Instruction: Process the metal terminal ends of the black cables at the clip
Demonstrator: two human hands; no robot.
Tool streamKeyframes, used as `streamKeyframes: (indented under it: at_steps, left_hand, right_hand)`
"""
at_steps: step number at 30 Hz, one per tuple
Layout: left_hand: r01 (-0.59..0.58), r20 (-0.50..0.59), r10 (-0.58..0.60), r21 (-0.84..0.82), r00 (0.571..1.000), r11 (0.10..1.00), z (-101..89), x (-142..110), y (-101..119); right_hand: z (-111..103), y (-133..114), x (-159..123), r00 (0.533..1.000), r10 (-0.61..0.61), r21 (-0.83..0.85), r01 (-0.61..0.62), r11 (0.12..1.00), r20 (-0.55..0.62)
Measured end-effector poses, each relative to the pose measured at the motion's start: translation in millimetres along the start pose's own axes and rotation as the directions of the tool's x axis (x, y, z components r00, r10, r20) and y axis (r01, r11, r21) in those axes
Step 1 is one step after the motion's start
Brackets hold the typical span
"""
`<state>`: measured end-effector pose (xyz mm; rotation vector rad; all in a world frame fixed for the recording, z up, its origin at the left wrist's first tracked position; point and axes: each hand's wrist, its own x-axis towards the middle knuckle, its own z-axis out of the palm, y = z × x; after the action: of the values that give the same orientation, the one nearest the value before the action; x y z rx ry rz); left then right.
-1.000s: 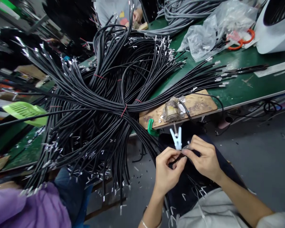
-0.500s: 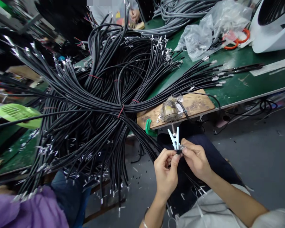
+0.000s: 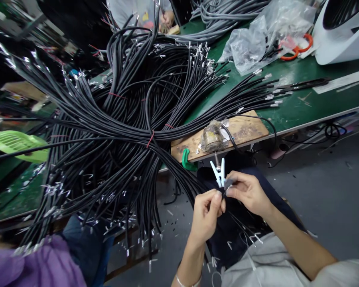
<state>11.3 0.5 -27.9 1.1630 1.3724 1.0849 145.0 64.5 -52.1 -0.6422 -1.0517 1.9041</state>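
Low in front of the wooden board, my left hand (image 3: 206, 213) pinches the end of a black cable (image 3: 222, 192) between thumb and forefinger. Close against it, the fingers of my right hand (image 3: 249, 194) are closed on a small dark, partly shiny piece (image 3: 229, 183), blurred and too small to name. Just above the fingertips stands a light blue clothespin (image 3: 218, 172), its two legs spread upward in front of a metal shaft (image 3: 217, 159). This shaft sticks out of a tape-wrapped, motor-like body (image 3: 212, 137) on the board.
Bundles of black cables (image 3: 128, 135) cover the green table (image 3: 299, 95) and hang over its edge. A green clamp (image 3: 187, 160) grips the wooden board (image 3: 248, 126). Orange-handled scissors (image 3: 296, 52), plastic bags (image 3: 247, 48) and a white fan (image 3: 338, 36) lie beyond. A person in purple (image 3: 38, 263) sits at left.
My right hand has shifted slightly left and its fingers have turned over the dark piece at the clothespin. The left hand has moved a little down and tilted, still pinching the cable.
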Motion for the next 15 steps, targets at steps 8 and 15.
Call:
streamKeyframes:
  at_steps: [8,15]
  left_hand:
    - [0.063,-0.034,-0.067,-0.104,0.997,0.993,5.3,1,-4]
    - [-0.207,-0.013,0.208,0.022,0.978,0.978,-11.0,8,2]
  right_hand:
    - [12,7,-12,0.862,-0.454,-0.422,0.334,0.843,-0.226]
    - [-9,-9,1,0.922,0.244,0.062,-0.274,0.96,0.3]
